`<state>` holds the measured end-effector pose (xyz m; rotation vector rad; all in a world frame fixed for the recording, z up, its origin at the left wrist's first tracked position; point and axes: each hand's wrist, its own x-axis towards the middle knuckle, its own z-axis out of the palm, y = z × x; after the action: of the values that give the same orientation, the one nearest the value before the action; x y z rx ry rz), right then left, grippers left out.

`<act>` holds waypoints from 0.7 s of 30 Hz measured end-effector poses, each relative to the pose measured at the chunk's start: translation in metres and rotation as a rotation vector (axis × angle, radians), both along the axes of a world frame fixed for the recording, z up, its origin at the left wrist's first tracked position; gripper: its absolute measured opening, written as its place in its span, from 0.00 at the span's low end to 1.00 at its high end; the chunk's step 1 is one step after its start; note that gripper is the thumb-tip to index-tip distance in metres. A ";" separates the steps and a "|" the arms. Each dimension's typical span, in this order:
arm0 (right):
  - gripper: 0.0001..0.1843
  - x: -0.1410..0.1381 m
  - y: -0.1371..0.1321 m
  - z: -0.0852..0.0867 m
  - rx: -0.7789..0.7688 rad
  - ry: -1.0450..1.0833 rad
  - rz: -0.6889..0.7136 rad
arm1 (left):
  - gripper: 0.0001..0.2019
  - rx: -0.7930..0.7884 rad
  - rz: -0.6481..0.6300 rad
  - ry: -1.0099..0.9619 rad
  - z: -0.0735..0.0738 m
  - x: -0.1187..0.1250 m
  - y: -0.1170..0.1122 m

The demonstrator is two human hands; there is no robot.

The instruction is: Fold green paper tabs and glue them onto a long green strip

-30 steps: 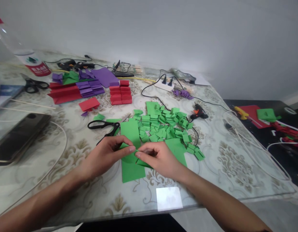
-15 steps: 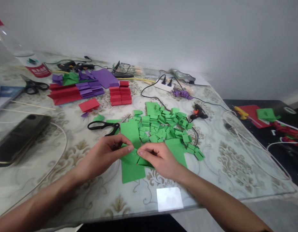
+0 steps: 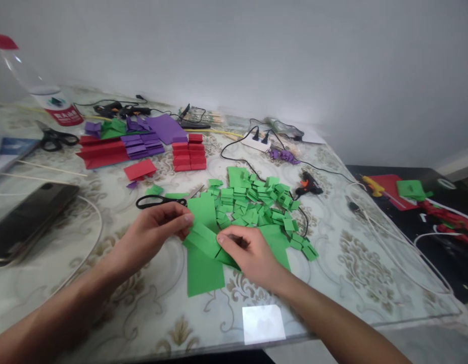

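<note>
Between my two hands a folded strip of green paper (image 3: 204, 239) is held up, slanting down to the right, with creases across it. My left hand (image 3: 158, 228) pinches its upper left end between thumb and fingers. At the strip's right part, my right hand (image 3: 252, 253) closes thumb and fingers on it. A flat green paper sheet (image 3: 205, 275) lies beneath on the table, and another green sheet (image 3: 277, 242) is partly behind my right hand. Just beyond lies a heap of small folded green pieces (image 3: 252, 199). Black-handled scissors (image 3: 154, 200) rest behind my left hand.
A phone (image 3: 33, 217) and white cable lie left. Folded red papers (image 3: 189, 154), purple sheets (image 3: 166, 129), more scissors (image 3: 54, 137) and a bottle (image 3: 59, 107) stand farther back. A power strip (image 3: 256, 143) and a black glue gun (image 3: 309, 185) with cords lie right of centre.
My left hand has moved left and slightly up along the green strip, away from my right hand, so more of the strip shows between them. The view has shifted slightly.
</note>
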<state>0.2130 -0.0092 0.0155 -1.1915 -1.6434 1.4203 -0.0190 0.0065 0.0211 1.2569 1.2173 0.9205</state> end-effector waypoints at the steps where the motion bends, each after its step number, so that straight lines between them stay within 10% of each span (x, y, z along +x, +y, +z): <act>1: 0.13 -0.001 0.001 0.000 0.004 0.011 -0.025 | 0.13 -0.024 0.049 -0.061 -0.001 0.000 0.000; 5: 0.13 -0.002 0.004 -0.001 0.000 0.052 -0.106 | 0.16 -0.120 0.112 -0.268 -0.007 0.009 -0.007; 14: 0.11 -0.004 0.004 -0.007 -0.150 0.144 -0.204 | 0.18 -0.166 -0.299 -0.183 -0.012 0.026 -0.019; 21: 0.08 -0.008 0.002 -0.012 -0.201 0.304 -0.310 | 0.22 -0.112 -0.242 -0.067 -0.023 0.033 -0.027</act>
<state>0.2050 -0.0067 0.0036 -1.2088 -1.0795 1.5021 0.0137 -0.0202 -0.0019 1.2430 1.0240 0.7028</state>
